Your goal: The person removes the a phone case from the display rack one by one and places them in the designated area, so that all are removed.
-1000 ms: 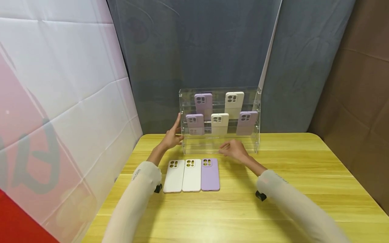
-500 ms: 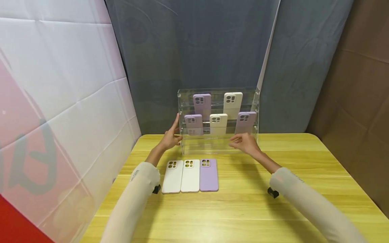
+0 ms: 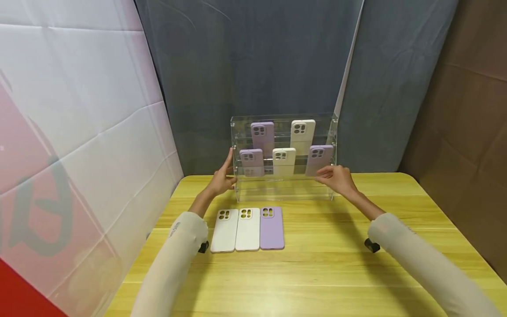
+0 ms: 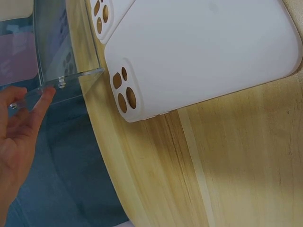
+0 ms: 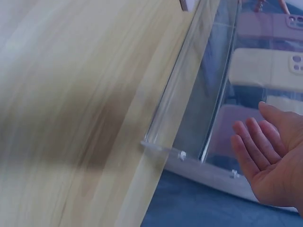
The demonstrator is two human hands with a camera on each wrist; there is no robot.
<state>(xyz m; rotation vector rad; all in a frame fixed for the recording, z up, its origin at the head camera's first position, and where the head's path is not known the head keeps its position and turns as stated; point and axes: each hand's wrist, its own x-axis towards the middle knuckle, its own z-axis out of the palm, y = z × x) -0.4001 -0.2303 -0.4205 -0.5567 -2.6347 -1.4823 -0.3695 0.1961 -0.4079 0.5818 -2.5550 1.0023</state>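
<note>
A clear acrylic display rack (image 3: 277, 190) stands at the back of the table, holding purple and cream phone cases upright on two tiers. My left hand (image 3: 219, 181) rests its fingers against the rack's left side; in the left wrist view, the fingertips (image 4: 46, 94) touch the side panel. At the rack's right end, my right hand (image 3: 338, 178) hovers by the lower-tier purple phone case (image 3: 319, 156), nothing held, fingers loosely bent. Lying flat before the rack are two white phone cases (image 3: 225, 233) and a purple phone case (image 3: 272, 231), side by side.
The wooden table (image 3: 317, 273) has rounded back corners. A dark grey curtain (image 3: 277, 57) hangs behind the rack. A white printed cloth (image 3: 87, 88) borders the left side, and a brown cloth (image 3: 455, 110) the right.
My right hand has moved rightward and slightly up along the rack's front, from its lower middle to the right-hand purple case. The left hand stays at the rack's side; the cases keep their places.
</note>
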